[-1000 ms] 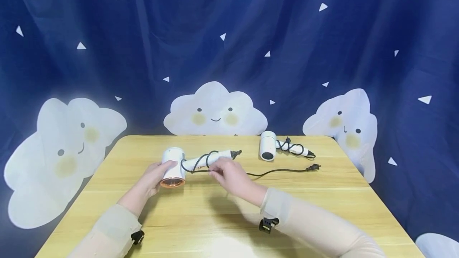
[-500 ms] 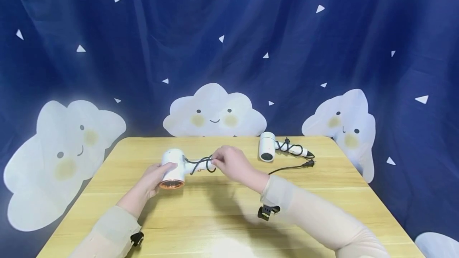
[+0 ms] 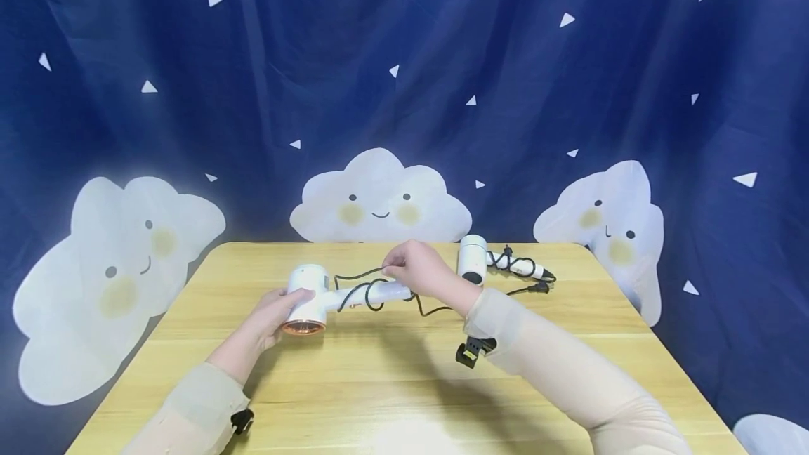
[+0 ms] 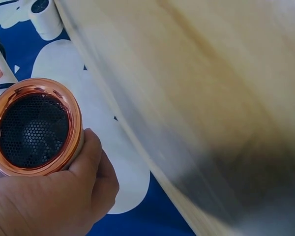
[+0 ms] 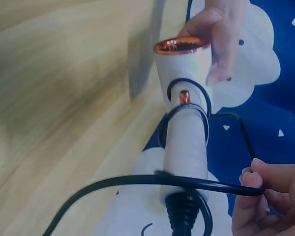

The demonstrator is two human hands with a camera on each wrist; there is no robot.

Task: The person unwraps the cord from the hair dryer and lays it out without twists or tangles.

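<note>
A white hair dryer (image 3: 309,286) with a copper-coloured nozzle ring (image 4: 73,113) is held above the table, its handle pointing right. My left hand (image 3: 268,314) grips its barrel, thumb on the near side. Black cord (image 5: 113,181) loops around the handle (image 5: 186,147). Between thumb and fingers, my right hand (image 3: 420,271) pinches a stretch of this cord just above the handle's end; the right wrist view shows the same pinch. The cord's plug (image 3: 539,287) is at the right, near the other dryer. In the head view, my right hand hides part of the cord.
A second white hair dryer (image 3: 472,258), cord wound around its handle, lies at the back right of the wooden table (image 3: 354,385). Behind the table hangs a blue curtain (image 3: 354,90) with cloud prints.
My right hand has risen and shifted slightly right, lifting a stretch of cord off the handle. The plug has been drawn a little left. My left hand keeps its grip on the hair dryer.
</note>
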